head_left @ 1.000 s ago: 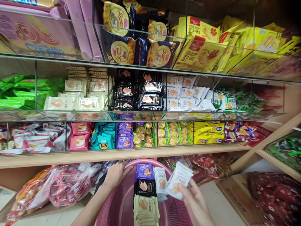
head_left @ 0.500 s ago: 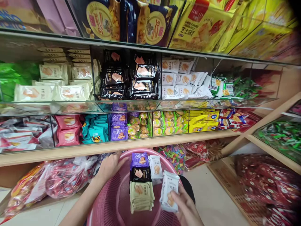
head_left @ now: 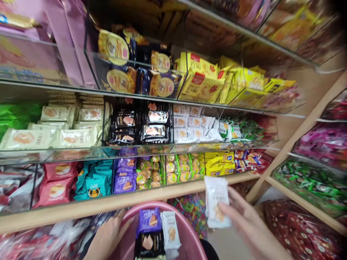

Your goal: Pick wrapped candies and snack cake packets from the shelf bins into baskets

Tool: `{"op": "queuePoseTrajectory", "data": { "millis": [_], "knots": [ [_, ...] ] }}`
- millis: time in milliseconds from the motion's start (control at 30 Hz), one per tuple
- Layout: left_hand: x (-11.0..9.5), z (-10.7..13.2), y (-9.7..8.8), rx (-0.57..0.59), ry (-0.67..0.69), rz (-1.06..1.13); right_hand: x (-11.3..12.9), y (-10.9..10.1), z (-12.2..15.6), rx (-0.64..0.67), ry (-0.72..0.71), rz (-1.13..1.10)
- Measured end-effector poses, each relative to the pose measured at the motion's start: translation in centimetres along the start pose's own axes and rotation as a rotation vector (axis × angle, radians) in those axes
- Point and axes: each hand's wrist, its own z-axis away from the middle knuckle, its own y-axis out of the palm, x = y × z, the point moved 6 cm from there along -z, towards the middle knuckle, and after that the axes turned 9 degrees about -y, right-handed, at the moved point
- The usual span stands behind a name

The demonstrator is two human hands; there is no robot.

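My right hand [head_left: 244, 218] is raised in front of the shelves, fingers closed on a small stack of white snack packets [head_left: 217, 202]. My left hand [head_left: 108, 236] grips the far left rim of a pink plastic basket [head_left: 187, 231] at the bottom of the view. Inside the basket lie a purple packet [head_left: 149, 220], a white packet [head_left: 170, 233] and a black packet [head_left: 148, 243] in a row. Matching white packets [head_left: 189, 124] fill a glass bin on the middle shelf, above and left of my right hand.
Glass-fronted shelves hold black packets [head_left: 141, 122], cream packets [head_left: 59, 126], yellow bags [head_left: 217, 81], blue cookie bags [head_left: 135, 68], red and teal packets [head_left: 92, 178]. A wooden shelf edge [head_left: 108, 202] runs just above the basket. Angled side shelves [head_left: 311, 173] stand at right.
My right hand has lifted the white packets up and to the right, away from the basket toward the shelves. The view has tilted upward. My left hand stays on the basket rim.
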Motion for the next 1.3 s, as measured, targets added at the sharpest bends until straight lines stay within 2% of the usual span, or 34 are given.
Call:
{"op": "queuePoseTrajectory", "data": {
  "millis": [67,133,200,267,367,433,533,600,700,800,967,1133,1300],
  "knots": [
    [-0.2,0.0,-0.1,-0.017,0.021,0.047,5.4,0.3,-2.6,0.040,-0.138,0.085],
    [-0.3,0.0,-0.4,0.004,-0.012,0.048,9.8,1.5,-5.0,0.089,-0.264,0.136],
    [-0.5,0.1,-1.2,0.013,-0.044,0.041,12.6,3.0,-7.1,0.136,-0.328,0.127],
    [-0.9,0.2,-2.9,-0.019,-0.049,0.060,13.6,4.6,-8.5,0.221,-0.318,0.073],
    [-2.3,0.6,-7.0,-0.071,-0.047,0.208,12.5,6.0,-9.1,0.319,-0.223,-0.064],
    [-4.4,1.4,-10.7,-0.081,0.023,0.440,10.6,6.2,-8.6,0.338,-0.149,-0.163],
    [-9.0,2.8,-16.2,0.016,0.210,0.860,7.4,6.3,-7.0,0.352,-0.036,-0.261],
    [-12.0,3.4,-19.2,0.112,0.334,1.095,5.5,6.6,-5.7,0.368,0.037,-0.290],
    [-15.9,3.8,-21.3,0.328,0.530,1.303,3.9,7.5,-3.9,0.440,0.126,-0.288],
    [-17.9,3.7,-21.1,0.541,0.619,1.421,3.0,8.4,-2.3,0.540,0.214,-0.291],
    [-18.4,3.4,-19.0,0.713,0.661,1.490,1.2,8.7,-0.2,0.637,0.327,-0.312],
    [-18.1,3.7,-16.6,0.746,0.608,1.435,-1.7,7.9,1.6,0.605,0.407,-0.354],
    [-18.1,5.2,-13.0,0.765,0.537,1.310,-5.3,6.6,4.1,0.480,0.502,-0.407]
  ]
}}
